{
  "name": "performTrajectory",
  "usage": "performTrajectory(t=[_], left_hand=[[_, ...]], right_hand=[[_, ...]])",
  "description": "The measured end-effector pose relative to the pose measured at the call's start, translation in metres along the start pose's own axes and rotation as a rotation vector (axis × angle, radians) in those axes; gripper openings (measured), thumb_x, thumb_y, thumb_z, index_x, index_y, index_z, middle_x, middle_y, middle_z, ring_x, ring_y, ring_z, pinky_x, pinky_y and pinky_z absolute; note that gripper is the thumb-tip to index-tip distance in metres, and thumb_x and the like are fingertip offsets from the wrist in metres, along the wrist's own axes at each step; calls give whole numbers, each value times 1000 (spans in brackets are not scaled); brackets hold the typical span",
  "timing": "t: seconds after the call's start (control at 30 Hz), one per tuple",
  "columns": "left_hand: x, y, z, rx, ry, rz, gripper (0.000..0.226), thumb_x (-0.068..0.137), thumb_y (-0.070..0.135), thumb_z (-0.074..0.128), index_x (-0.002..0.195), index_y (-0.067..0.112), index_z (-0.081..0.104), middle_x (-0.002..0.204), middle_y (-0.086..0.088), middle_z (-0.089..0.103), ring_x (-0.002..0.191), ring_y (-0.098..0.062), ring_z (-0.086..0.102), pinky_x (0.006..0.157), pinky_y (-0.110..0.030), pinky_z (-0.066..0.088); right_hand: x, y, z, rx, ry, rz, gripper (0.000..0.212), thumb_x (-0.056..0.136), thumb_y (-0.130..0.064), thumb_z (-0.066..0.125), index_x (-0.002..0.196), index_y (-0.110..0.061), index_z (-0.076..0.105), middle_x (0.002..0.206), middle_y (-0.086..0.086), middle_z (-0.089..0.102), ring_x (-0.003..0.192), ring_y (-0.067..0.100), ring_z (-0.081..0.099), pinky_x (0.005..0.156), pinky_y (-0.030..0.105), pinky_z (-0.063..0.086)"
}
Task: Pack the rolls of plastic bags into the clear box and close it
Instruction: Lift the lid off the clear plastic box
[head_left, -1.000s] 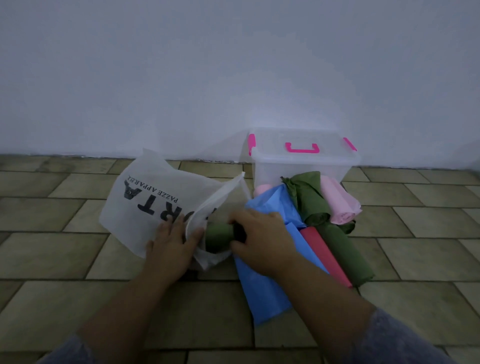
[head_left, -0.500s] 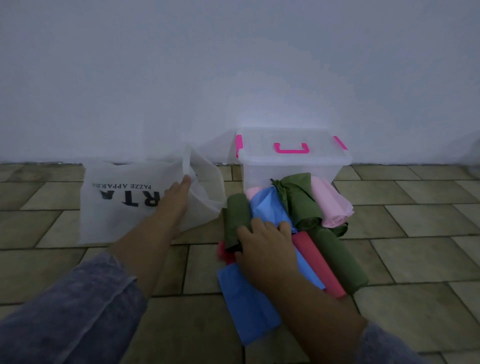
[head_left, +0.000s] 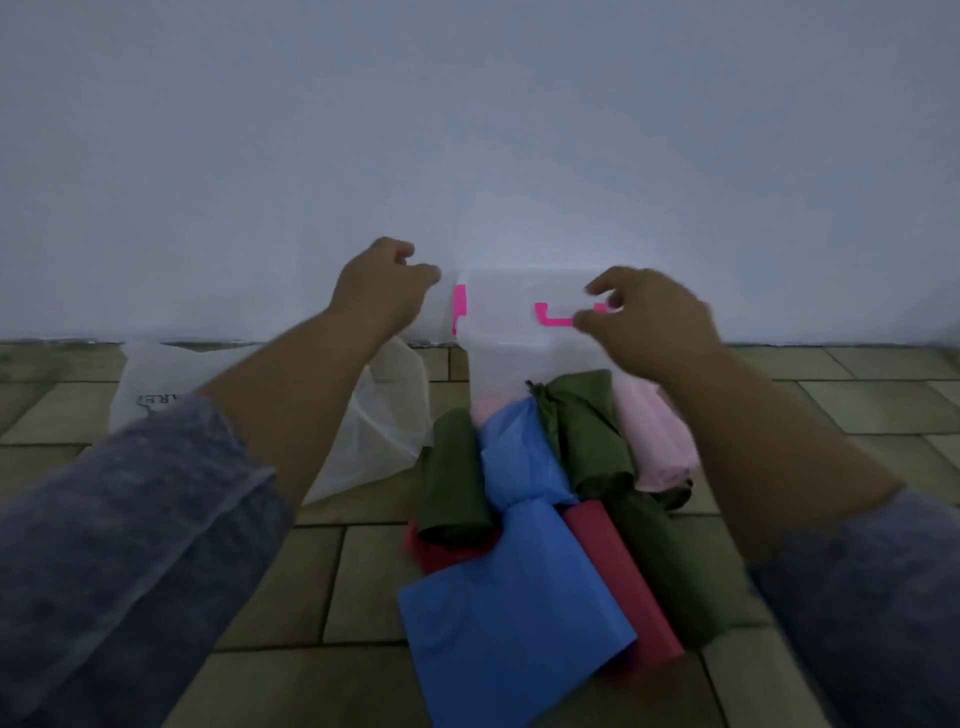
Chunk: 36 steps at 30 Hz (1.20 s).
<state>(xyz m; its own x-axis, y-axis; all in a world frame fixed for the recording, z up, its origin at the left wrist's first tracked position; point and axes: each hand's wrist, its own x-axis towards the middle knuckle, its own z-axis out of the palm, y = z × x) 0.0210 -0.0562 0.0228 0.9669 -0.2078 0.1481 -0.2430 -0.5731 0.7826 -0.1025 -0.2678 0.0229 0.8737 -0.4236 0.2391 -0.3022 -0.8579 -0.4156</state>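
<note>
The clear box (head_left: 511, 358) with pink latches stands against the wall, its lid on. A pile of plastic-bag rolls lies on the floor in front of it: a blue roll (head_left: 511, 582) partly unrolled, a dark green roll (head_left: 457, 478) at the left, another green roll (head_left: 582, 431), a pink roll (head_left: 657, 441) and a red roll (head_left: 618, 577). My left hand (head_left: 379, 288) is raised beside the box's left pink latch, fingers curled, holding nothing. My right hand (head_left: 644, 322) hovers over the lid at the pink handle, fingers apart.
A white non-woven bag (head_left: 379, 431) with black lettering lies on the tiled floor left of the pile, partly behind my left forearm. A pale wall rises right behind the box. Tiled floor (head_left: 311, 587) extends in front and to both sides.
My left hand has let go of the white bag and my right hand has left the rolls. Both hands have risen to the box's lid. The green roll now lies on the pile.
</note>
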Motion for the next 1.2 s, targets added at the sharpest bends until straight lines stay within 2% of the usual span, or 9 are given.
performTrajectory(t=[0.13,0.27,0.43,0.53,0.6,0.77,0.93,1.07,1.2], left_hand=[[26,17,35,-1,-292,-235,75,84,53,59,138,5,38,138,-16,44,117,-31,48,94,-38,45],[33,7,71,-35,-291,-326,93,75,60,65,144,9,27,137,-15,42,101,-27,52,76,-36,52],[48,-14,77,-229,-180,-324,62,85,39,65,134,10,43,120,-13,55,96,-29,61,77,-42,57],[46,-24,73,-463,-150,-461,29,90,23,59,114,6,59,110,-17,65,83,-27,66,62,-36,58],[44,-28,69,-529,-91,-550,22,87,8,57,108,1,62,109,-21,66,89,-31,66,71,-40,59],[42,-16,51,-139,86,-178,50,90,25,56,137,16,42,138,-8,48,116,-26,52,94,-31,41],[25,-13,58,-57,-137,-163,69,92,49,49,148,24,19,153,-7,28,133,-30,35,108,-44,32],[21,-19,56,-40,-162,-113,75,91,54,47,150,25,12,156,-6,22,137,-28,30,111,-45,28],[17,-27,55,22,-219,-23,102,75,61,64,151,25,5,157,-6,16,139,-25,26,109,-42,28]], right_hand=[[48,57,-1,-135,18,297,69,75,-57,61,134,-30,39,133,11,45,118,35,48,98,49,34],[71,82,15,-30,-139,347,75,77,-52,63,137,-15,37,134,17,46,116,37,49,96,42,42],[79,95,28,46,-132,332,70,78,-48,63,134,-11,41,129,14,52,110,31,53,79,35,39],[79,99,30,71,-109,320,74,77,-49,64,138,-14,39,132,12,51,113,30,52,78,34,37],[79,98,29,85,-108,330,75,78,-49,65,138,-14,38,133,12,50,114,30,52,79,33,36],[76,87,34,111,-108,281,77,76,-52,66,138,-14,40,135,10,50,116,28,51,81,33,36],[74,79,39,260,-39,341,60,85,-50,57,129,-11,48,128,11,55,110,29,54,86,34,42],[60,91,28,620,-187,561,46,92,-50,47,111,-8,54,117,13,57,98,32,57,90,48,49],[64,80,11,254,-91,155,52,85,-58,53,114,-16,59,113,-2,52,97,18,48,83,31,36]])
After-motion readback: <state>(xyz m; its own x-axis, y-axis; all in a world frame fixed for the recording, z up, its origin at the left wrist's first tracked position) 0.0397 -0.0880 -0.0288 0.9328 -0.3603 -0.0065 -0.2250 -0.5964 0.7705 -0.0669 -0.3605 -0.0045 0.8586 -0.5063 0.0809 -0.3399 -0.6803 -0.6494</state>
